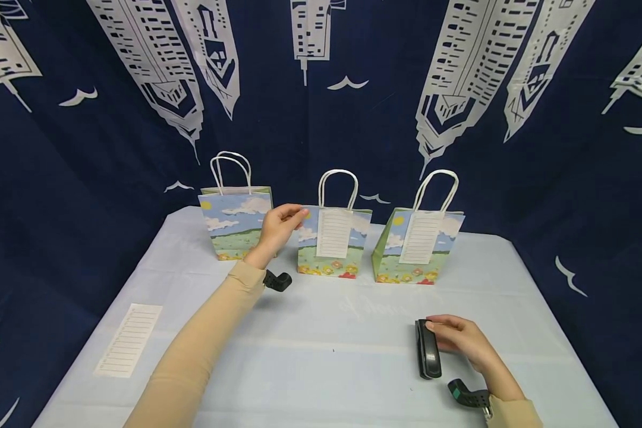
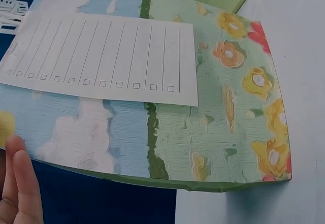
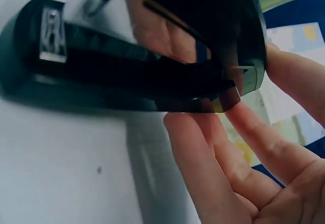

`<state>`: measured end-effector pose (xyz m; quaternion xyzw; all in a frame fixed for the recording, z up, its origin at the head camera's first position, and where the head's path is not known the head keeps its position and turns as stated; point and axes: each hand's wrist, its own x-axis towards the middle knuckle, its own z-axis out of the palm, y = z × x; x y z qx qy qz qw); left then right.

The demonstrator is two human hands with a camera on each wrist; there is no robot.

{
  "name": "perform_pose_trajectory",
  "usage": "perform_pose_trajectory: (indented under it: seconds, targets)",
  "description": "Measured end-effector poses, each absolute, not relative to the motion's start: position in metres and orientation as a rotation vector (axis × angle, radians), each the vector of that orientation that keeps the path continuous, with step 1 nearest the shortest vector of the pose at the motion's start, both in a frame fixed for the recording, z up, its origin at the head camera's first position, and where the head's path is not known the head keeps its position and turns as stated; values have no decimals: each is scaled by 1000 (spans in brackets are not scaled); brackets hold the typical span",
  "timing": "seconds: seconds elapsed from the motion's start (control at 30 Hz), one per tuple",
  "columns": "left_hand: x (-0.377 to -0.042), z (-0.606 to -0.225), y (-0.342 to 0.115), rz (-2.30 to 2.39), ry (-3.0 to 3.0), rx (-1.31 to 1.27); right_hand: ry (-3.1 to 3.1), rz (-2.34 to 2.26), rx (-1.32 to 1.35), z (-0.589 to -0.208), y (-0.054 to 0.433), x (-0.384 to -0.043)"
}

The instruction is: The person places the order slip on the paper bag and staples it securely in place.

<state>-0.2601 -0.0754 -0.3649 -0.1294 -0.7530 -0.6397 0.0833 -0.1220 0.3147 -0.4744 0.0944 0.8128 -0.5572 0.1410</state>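
Observation:
My left hand [image 1: 282, 224] reaches the upper left corner of the middle paper gift bag [image 1: 307, 249] and pinches its edge. Lined white paper [image 1: 333, 233] with small checkboxes hangs on that bag's front; the left wrist view shows it close, with fingertips [image 2: 25, 170] at the bag's rim. At the front right, my right hand [image 1: 462, 340] grips a black stapler [image 1: 429, 351] by one end, thumb on one side and fingers on the other. The right wrist view shows the stapler [image 3: 101, 89] with its arm raised from the base.
Another gift bag [image 1: 235, 229] stands to the left, its front without a paper. To the right, a third bag [image 1: 444, 261] bears a similar lined paper [image 1: 421, 238]. One loose lined strip [image 1: 128, 340] lies on the white table [image 1: 299, 380] at left.

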Motion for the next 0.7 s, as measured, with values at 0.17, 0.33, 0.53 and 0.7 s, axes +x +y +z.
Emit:
perform_pose_trajectory:
  seconds: [0.17, 0.33, 0.53, 0.7]
  targets:
    - [-270, -378, -78, -1912, -2249, -382, 2360, -1558, 316, -477, 316, -122]
    - [-281, -394, -79, -1922, -2224, -368, 2378, -1540, 334, -479, 317, -123]
    - [-280, -398, -80, -1950, -2227, -369, 2403, -1546, 342, -482, 314, -122]
    - [-280, -399, -80, -1979, -2245, -376, 2451, -1524, 334, -483, 309, -122]
